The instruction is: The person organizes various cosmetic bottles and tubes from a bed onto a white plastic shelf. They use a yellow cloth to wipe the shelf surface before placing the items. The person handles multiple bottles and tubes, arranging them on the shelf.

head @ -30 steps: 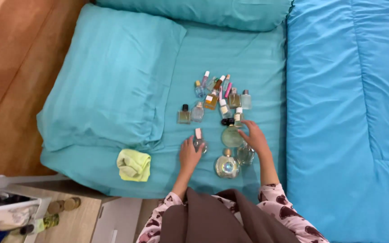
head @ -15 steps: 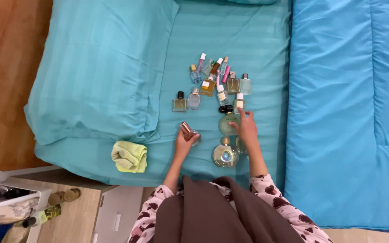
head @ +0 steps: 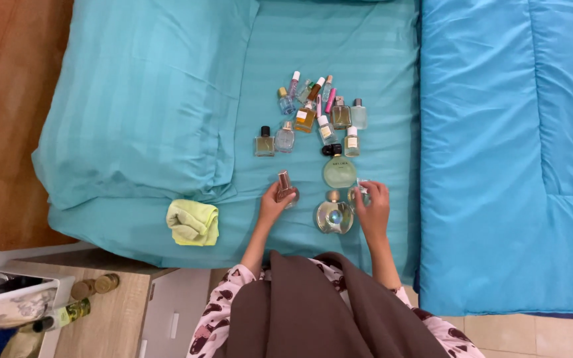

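Observation:
Several perfume bottles (head: 313, 113) lie and stand on a teal striped bed sheet (head: 266, 79). My left hand (head: 274, 202) grips a small pinkish bottle (head: 287, 187) near the bed's front edge. My right hand (head: 373, 207) holds a small clear bottle (head: 362, 186) by its top. Between my hands sits a round silver-topped bottle (head: 333, 215). Just beyond it lies a round pale green bottle with a black cap (head: 338, 170). Both sleeves are pink with dark hearts.
A folded yellow-green cloth (head: 193, 222) lies on the bed edge to my left. A teal pillow (head: 147, 93) fills the left side, a blue quilt (head: 512, 146) the right. A wooden bedside cabinet (head: 101, 311) with small jars stands at lower left.
The view has shifted so the bed sits lower and closer. My left hand has lifted the pinkish bottle a little; my right hand has come off the green bottle and taken the small clear bottle.

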